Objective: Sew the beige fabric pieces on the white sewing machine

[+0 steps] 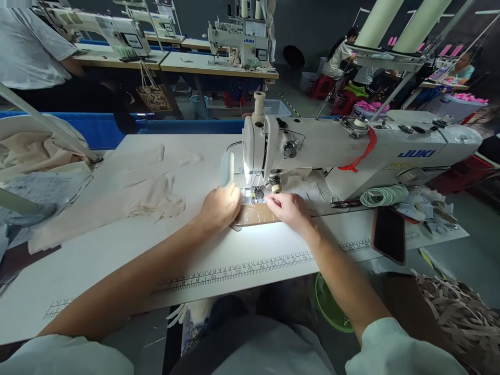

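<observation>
The head view shows a white sewing machine (304, 146), its needle area lit by a lamp. At the left of the presser foot (257, 194), my left hand (222, 207) is closed with curled fingers; what it grips, if anything, is hidden. A pale flat upright piece (226, 169) stands right behind that hand. My right hand (292, 209) pinches just right of the foot, its fingertips too small to show what is between them. Between both hands lies a brown shiny plate (258, 214) at the table's machine bed.
Beige cloth pieces (156, 200) lie on the white table (156, 265) at left. Coiled cord (385, 195), a phone (388, 234) and scraps (429, 208) sit at right. A green basin (332, 307) is below. Another person's sleeve (35, 47) shows at far left.
</observation>
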A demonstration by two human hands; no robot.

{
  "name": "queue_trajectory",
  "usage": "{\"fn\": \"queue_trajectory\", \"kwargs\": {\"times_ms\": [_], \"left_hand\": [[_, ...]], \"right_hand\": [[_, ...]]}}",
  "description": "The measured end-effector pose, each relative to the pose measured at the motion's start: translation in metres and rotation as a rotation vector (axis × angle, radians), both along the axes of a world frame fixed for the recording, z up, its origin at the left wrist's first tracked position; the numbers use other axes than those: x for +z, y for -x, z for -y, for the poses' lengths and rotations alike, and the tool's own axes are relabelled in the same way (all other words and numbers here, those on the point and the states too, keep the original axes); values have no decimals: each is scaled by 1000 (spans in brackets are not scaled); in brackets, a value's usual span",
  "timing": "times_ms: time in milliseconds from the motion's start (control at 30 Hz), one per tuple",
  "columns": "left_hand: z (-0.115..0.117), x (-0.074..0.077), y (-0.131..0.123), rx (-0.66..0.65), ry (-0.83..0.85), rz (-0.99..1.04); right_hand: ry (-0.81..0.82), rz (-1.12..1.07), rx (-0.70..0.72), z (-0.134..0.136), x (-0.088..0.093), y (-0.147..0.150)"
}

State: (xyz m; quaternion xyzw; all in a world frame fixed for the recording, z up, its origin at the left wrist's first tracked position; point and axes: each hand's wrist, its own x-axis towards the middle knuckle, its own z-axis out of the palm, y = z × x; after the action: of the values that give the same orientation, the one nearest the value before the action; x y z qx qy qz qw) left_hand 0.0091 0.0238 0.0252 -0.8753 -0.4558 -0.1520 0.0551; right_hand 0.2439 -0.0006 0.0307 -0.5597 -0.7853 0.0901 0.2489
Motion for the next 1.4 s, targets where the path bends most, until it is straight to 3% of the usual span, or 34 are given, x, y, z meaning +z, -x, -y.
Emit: {"fn": "queue_trajectory", "kwargs": {"times_ms": [100,267,367,467,600,700,800,933,1067,1200,1400], "left_hand": [[1,10,9,138,163,78],[20,40,25,57,548,421],[41,51,27,43,681,569],[63,51,31,72,677,664],[87,46,52,215,675,754],[99,41,76,278,711,613],[104,35,99,363,582,356],[92,33,118,458,286,95],[65,37,123,491,81,4],[43,43,131,554,102,-47],[-1,57,140,555,134,-64]], "right_hand": [[64,-55,151,7,3,12],[111,-4,145,23,4,40],[98,17,99,24,-1,55],[68,-54,60,20,-6,61],[127,-250,172,17,-10,49],[77,-265,265,15,-13,36],[-94,-100,325,13,-18,33],[-224,172,259,14,-16,41],[-140,320,141,19,-8,41],[-112,334,59,23,-6,31],[-48,289,58,24,-4,26]]}}
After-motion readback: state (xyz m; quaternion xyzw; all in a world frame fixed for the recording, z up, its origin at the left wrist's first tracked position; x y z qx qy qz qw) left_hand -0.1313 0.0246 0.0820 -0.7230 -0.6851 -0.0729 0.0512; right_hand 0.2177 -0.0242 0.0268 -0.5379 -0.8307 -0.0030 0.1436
